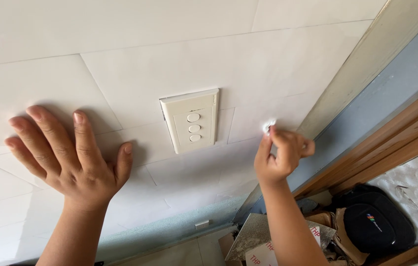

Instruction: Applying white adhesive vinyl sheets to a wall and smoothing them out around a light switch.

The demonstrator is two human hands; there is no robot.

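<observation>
My left hand (68, 155) lies flat with fingers spread on a white wall covered in overlapping white paper sheets (135, 64). My right hand (283, 152) is closed around a small crumpled white wad (270, 124), pressing it against the paper near the wall's right edge. Between the two hands a white switch plate (191, 119) with three round buttons is fixed to the wall, with the paper cut around it.
A pale metal trim strip (366, 59) and a grey band (391, 83) border the wall on the right, next to a wooden frame (406, 133). Below lie a black bag (379, 221), cardboard pieces (263, 241) and scraps.
</observation>
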